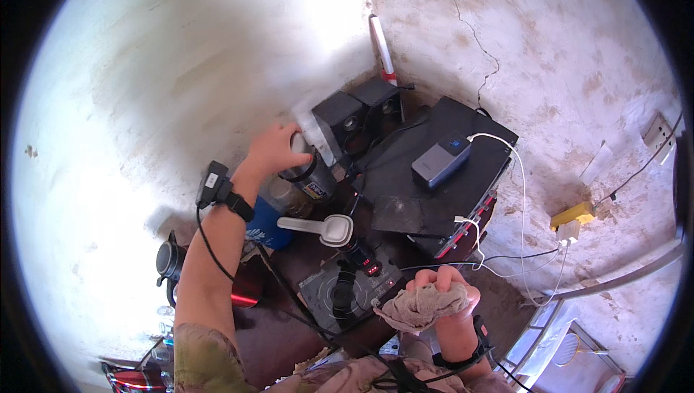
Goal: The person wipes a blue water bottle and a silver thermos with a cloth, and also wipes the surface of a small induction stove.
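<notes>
My left hand (277,150) reaches out to a dark metal flask (321,180) by the wall, its thumb and fingers spread around the flask's silvery top. In my right hand (460,291), close to my body, a crumpled beige cloth (423,307) is bunched up. Beside the flask stand a cloudy plastic jar (290,198) and a blue container (265,222) with white lettering, partly behind my left forearm. A pale scoop-like handled object (335,229) lies nearer to me, over a black induction cooktop (317,290) with lit red digits.
Two black speakers (339,113) fill the corner. On a flat black case (398,160) rests a grey power bank (442,162) with a white cable (521,198). A red kettle (246,287) stands left, partly hidden by my arm. Dark cords cross the brown table (260,333).
</notes>
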Motion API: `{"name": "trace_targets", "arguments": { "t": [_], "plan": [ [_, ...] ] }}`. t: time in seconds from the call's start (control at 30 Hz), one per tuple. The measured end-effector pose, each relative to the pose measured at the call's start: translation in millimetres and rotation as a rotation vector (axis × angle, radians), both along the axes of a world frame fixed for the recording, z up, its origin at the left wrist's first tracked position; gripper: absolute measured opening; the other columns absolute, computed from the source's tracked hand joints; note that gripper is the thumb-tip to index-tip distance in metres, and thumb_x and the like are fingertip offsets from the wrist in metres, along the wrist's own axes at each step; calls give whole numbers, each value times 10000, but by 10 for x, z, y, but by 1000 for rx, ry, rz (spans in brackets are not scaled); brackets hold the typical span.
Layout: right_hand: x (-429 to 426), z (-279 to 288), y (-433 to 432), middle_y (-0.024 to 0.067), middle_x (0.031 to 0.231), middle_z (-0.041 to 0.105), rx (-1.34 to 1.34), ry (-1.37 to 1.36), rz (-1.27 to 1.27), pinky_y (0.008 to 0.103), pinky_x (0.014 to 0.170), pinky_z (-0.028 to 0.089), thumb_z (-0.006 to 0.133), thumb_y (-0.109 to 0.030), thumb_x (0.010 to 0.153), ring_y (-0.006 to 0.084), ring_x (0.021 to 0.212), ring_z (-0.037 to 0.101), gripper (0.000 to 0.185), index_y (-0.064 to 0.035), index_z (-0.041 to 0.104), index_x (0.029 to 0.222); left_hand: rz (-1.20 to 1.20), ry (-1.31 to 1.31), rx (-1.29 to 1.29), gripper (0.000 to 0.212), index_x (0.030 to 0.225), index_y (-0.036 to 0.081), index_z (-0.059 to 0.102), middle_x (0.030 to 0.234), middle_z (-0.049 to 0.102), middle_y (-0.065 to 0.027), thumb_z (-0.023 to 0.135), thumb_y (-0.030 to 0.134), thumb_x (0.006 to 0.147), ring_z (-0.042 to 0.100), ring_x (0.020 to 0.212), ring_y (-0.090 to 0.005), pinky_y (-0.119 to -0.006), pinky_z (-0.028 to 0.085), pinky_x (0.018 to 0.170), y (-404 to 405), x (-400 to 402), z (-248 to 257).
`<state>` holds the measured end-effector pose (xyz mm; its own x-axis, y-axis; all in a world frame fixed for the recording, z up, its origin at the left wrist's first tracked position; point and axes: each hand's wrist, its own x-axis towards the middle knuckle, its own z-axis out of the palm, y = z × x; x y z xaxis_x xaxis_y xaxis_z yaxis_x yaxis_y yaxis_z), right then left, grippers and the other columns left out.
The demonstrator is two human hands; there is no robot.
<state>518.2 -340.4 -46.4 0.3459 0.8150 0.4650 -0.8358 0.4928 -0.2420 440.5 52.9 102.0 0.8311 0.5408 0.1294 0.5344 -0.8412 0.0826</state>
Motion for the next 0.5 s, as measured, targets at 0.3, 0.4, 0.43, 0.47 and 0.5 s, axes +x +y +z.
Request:
{"name": "trace_targets", "arguments": {
  "t": [0.3, 0.4, 0.43, 0.47, 0.5],
  "plan": [
    [291, -75, -40, 243, 981, 599, -67, 120, -53, 463, 857, 471, 585, -305, 764, 385, 929, 592, 320, -11, 636, 880, 20, 31, -86, 692, 1218, 120, 591, 1074, 598, -191, 759, 471, 646, 600, 1019, -387, -451, 499, 872, 386, 340, -572],
    [336, -38, -15, 248, 987, 598, -68, 136, -56, 456, 851, 473, 588, -281, 766, 382, 942, 599, 308, -3, 637, 888, 29, 63, -82, 701, 1224, 121, 588, 1091, 592, -194, 765, 462, 638, 594, 1032, -388, -454, 497, 880, 437, 448, -592],
    [354, -22, -18, 248, 986, 598, -75, 142, -63, 455, 849, 474, 587, -276, 766, 379, 942, 600, 303, -3, 638, 889, 35, 78, -69, 702, 1225, 121, 588, 1098, 591, -195, 766, 457, 635, 591, 1039, -389, -455, 496, 883, 446, 480, -579],
    [378, -52, -22, 244, 987, 601, -80, 141, -61, 445, 858, 472, 586, -271, 762, 363, 932, 599, 296, -7, 638, 885, 10, 68, -63, 711, 1235, 120, 583, 1109, 589, -197, 767, 452, 634, 589, 1048, -390, -456, 494, 890, 476, 507, -588],
    [390, -60, -5, 240, 987, 601, -73, 140, -58, 442, 859, 472, 585, -269, 760, 359, 931, 597, 292, -9, 637, 882, -10, 59, -55, 720, 1244, 118, 579, 1120, 587, -199, 768, 446, 632, 586, 1056, -392, -457, 493, 897, 519, 504, -597]
  ]
}}
